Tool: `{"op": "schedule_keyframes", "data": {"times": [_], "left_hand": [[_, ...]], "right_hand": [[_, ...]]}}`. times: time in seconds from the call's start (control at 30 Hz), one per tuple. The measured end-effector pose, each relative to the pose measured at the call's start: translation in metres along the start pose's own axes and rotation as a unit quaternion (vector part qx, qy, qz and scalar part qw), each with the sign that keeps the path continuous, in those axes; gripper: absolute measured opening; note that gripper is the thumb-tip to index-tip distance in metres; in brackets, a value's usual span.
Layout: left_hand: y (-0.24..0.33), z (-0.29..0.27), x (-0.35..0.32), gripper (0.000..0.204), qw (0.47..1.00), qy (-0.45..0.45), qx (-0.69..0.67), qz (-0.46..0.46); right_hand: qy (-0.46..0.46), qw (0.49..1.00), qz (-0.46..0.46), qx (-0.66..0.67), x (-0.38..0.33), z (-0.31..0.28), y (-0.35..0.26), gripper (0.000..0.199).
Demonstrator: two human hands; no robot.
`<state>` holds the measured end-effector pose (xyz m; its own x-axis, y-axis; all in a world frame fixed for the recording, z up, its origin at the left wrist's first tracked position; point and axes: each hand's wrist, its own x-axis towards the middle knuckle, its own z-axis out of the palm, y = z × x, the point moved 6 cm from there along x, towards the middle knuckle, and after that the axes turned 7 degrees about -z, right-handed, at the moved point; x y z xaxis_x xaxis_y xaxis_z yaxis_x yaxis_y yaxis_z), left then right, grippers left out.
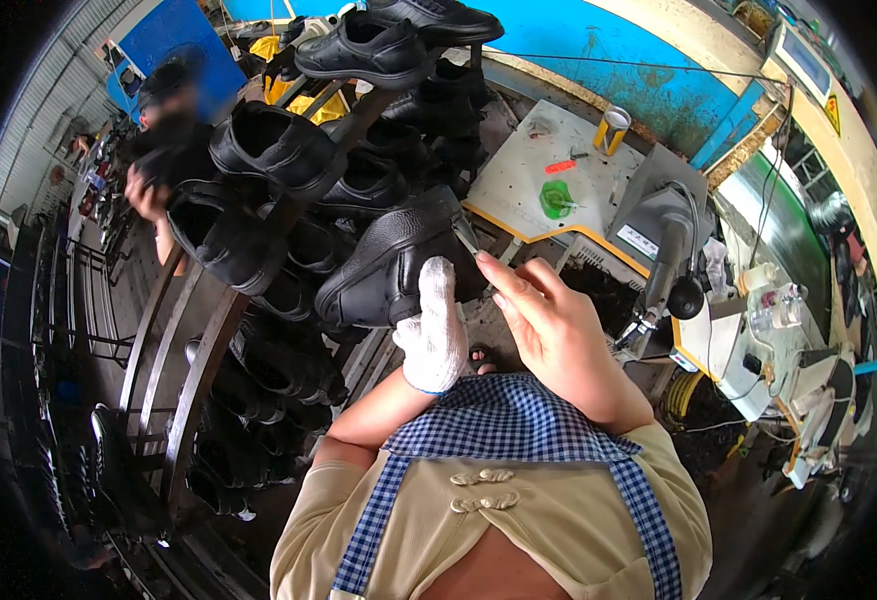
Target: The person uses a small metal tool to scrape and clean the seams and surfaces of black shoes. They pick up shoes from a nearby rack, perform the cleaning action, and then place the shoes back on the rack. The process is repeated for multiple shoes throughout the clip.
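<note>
My left hand (pixel 437 325), in a white knit glove, grips a black leather shoe (pixel 389 265) from below, its sole side turned up and its toe pointing lower left. My bare right hand (pixel 549 325) is closed around a thin metal tool (pixel 467 240) whose tip touches the shoe's heel end. Both hands are raised in front of my checked apron. The shoe sits just in front of a metal rack (pixel 194 370) loaded with several more black shoes.
A white work table (pixel 529 180) with a small can (pixel 613 128), a green dish (pixel 556 198) and an orange tool stands to the right of the rack. A grey machine (pixel 659 240) is at right. Another person (pixel 164 130) stands at far left behind the rack.
</note>
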<state>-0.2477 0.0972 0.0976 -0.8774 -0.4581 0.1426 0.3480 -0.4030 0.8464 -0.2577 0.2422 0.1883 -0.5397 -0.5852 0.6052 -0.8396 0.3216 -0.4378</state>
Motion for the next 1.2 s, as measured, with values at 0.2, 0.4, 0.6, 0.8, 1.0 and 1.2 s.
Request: {"op": "schedule_keyframes", "data": {"times": [0.2,0.4,0.6,0.8,1.0,1.2], "left_hand": [[0.011,0.017,0.006,0.035,1.000,-0.011,-0.002,-0.006],[0.001,0.023,-0.010,0.034,0.995,-0.039,0.089,-0.039],[0.018,0.032,-0.002,0.037,0.979,-0.103,0.092,-0.152],[0.014,0.033,-0.001,0.034,0.972,-0.108,-0.009,-0.210],[0.000,0.017,0.002,0.035,0.969,-0.108,0.010,-0.224],[0.008,0.028,0.006,0.034,0.960,-0.083,-0.113,-0.242]], "right_hand": [[0.023,0.999,0.025,-0.010,0.002,0.009,0.008,0.055],[0.137,0.990,0.039,0.022,0.016,0.002,0.037,0.042],[0.121,0.980,0.042,0.150,0.010,-0.009,0.061,0.030],[0.115,0.985,-0.116,0.059,0.026,-0.018,0.057,0.029],[0.150,0.988,-0.038,0.000,0.021,-0.013,0.081,0.014],[0.120,0.983,0.058,0.126,-0.006,-0.009,0.081,0.026]]}}
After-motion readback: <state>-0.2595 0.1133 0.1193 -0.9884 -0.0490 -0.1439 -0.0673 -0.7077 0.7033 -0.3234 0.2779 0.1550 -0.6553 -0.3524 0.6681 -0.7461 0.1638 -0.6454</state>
